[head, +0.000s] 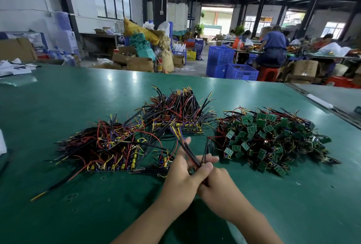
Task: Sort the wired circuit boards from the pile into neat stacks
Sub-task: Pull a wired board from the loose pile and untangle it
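Note:
A loose pile of small green circuit boards with wires (269, 140) lies on the right of the green table (58, 107). Two sorted stacks sit to its left: a near one (109, 152) and a farther one (175, 113), both with wires fanning out. My left hand (183, 175) and my right hand (216, 183) meet in front of the piles. Together they grip a small bundle of black and red wires (187, 150) that sticks up and away from me. The board on that bundle is hidden between my fingers.
A single black and yellow wire (50, 188) lies at the near left. White paper and plastic (13, 68) sit at the far left edge. Beyond the table stand blue crates (230, 66), cardboard boxes and seated people at other benches.

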Tool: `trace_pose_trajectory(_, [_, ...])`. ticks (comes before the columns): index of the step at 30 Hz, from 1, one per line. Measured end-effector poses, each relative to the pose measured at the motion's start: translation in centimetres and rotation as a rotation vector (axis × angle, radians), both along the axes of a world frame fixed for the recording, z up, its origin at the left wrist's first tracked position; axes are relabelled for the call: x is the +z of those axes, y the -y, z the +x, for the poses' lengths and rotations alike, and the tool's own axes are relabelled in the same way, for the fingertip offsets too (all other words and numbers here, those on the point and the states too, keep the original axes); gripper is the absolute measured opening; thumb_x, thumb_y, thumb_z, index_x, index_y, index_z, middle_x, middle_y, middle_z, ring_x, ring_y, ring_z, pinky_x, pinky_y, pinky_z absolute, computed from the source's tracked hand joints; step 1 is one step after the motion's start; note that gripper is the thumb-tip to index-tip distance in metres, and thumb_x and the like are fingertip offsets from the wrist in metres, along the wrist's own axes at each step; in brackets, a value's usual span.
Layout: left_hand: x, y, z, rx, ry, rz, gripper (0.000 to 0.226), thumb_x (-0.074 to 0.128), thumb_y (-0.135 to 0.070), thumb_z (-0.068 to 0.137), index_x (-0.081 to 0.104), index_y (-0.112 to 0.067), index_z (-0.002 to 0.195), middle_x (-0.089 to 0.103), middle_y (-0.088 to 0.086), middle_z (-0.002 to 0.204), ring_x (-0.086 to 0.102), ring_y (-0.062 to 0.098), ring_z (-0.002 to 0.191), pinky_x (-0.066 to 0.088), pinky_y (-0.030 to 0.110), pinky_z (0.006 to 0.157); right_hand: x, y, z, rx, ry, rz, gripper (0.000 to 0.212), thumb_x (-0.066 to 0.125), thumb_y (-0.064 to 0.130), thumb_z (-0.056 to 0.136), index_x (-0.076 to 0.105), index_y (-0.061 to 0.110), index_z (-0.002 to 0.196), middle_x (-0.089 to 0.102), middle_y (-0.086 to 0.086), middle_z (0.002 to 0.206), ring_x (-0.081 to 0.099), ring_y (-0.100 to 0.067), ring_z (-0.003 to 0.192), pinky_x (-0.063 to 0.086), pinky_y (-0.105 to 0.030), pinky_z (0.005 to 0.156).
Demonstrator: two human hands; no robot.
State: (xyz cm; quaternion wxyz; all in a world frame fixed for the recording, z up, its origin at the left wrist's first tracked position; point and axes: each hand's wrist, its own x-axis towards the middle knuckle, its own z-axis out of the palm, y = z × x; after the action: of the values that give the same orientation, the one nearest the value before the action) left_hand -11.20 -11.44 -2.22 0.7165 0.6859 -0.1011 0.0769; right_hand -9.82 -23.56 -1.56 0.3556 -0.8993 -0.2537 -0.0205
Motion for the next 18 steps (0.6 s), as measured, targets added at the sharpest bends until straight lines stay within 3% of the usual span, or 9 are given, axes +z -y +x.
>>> trace_pose_trajectory(3, [0.0, -0.2, 0.3, -0.034, 0.02, 0.036, 0.036, 0.057, -0.001, 0.093, 0.052, -0.025, 0.119, 0.074, -0.007, 0.105, 0.064, 0.006, 0.107, 0.05, 0.023, 0.093, -0.1, 0.1, 0.1, 0.023, -0.066, 0.036, 0.012, 0.051, 0.011, 0.08, 0.056, 0.017, 0.07, 0.059, 0.005, 0.061, 0.05, -0.013, 0.055, 0.044, -0.042, 0.055])
trace_pose_trajectory(6, [0.1, -0.2, 0.2, -0.047, 0.074, -0.003, 0.024, 0.06, 0.007, 0.085, 0.063, -0.013, 0.097, 0.075, -0.001, 0.095, 0.069, 0.017, 0.101, 0.051, 0.028, 0.092, 0.6, 0.1, -0.4, 0.094, -0.168, 0.099, 0.031, 0.049, 0.002, 0.081, 0.061, 0.03, 0.086, 0.059, 0.027, 0.062, 0.055, 0.003, 0.055, 0.04, -0.011, 0.047])
trace_pose_trajectory(7, [0.1, -0.2, 0.2, -0.07, 0.089, -0.04, 0.022, 0.06, 0.009, 0.082, 0.064, -0.01, 0.093, 0.074, 0.001, 0.09, 0.07, 0.021, 0.099, 0.052, 0.029, 0.09, 0.8, 0.0, -0.5, 0.117, -0.234, 0.146, 0.037, 0.047, 0.001, 0.08, 0.061, 0.035, 0.084, 0.06, 0.027, 0.06, 0.055, 0.004, 0.05, 0.038, -0.008, 0.043])
trace_pose_trajectory(8, [0.2, -0.3, 0.1, -0.101, 0.096, -0.084, 0.022, 0.059, 0.012, 0.079, 0.062, -0.006, 0.092, 0.073, 0.003, 0.085, 0.071, 0.024, 0.096, 0.053, 0.029, 0.087, 1.0, 0.1, -0.7, 0.13, -0.303, 0.184, 0.037, 0.046, 0.004, 0.078, 0.061, 0.038, 0.078, 0.06, 0.02, 0.056, 0.053, 0.0, 0.042, 0.038, -0.012, 0.039])
trace_pose_trajectory(11, [0.4, -0.7, 0.0, -0.22, 0.096, -0.234, 0.024, 0.057, 0.015, 0.078, 0.054, 0.0, 0.096, 0.069, 0.002, 0.077, 0.072, 0.023, 0.084, 0.054, 0.027, 0.08, 1.4, 0.5, -0.7, 0.178, -0.491, 0.251, 0.011, 0.044, 0.013, 0.068, 0.053, 0.016, 0.062, 0.051, 0.003, 0.046, 0.043, -0.013, 0.033, 0.037, -0.022, 0.035])
trace_pose_trajectory(13, [0.7, -1.0, 0.0, -0.271, 0.09, -0.346, 0.026, 0.062, 0.008, 0.077, 0.051, 0.001, 0.099, 0.069, 0.0, 0.076, 0.071, 0.017, 0.078, 0.054, 0.024, 0.079, 1.4, 0.9, -0.7, 0.216, -0.571, 0.274, 0.009, 0.045, 0.013, 0.068, 0.051, 0.012, 0.073, 0.051, 0.005, 0.045, 0.041, -0.014, 0.033, 0.039, -0.023, 0.038])
trace_pose_trajectory(16, [0.9, -1.3, 0.1, -0.304, 0.017, -0.521, 0.027, 0.067, -0.002, 0.071, 0.059, -0.002, 0.096, 0.07, 0.008, 0.078, 0.072, 0.025, 0.076, 0.057, 0.029, 0.074, 1.4, 1.3, -0.6, 0.258, -0.665, 0.313, 0.032, 0.046, 0.008, 0.074, 0.053, 0.023, 0.102, 0.057, 0.006, 0.051, 0.045, -0.015, 0.036, 0.045, -0.027, 0.044])
trace_pose_trajectory(18, [1.0, -1.5, 0.2, -0.26, -0.022, -0.554, 0.017, 0.066, 0.001, 0.075, 0.062, -0.004, 0.091, 0.069, 0.013, 0.08, 0.071, 0.033, 0.074, 0.058, 0.035, 0.07, 1.7, 1.4, -0.6, 0.27, -0.683, 0.333, 0.024, 0.049, 0.006, 0.076, 0.058, 0.023, 0.091, 0.06, 0.001, 0.054, 0.051, -0.017, 0.04, 0.047, -0.029, 0.05])
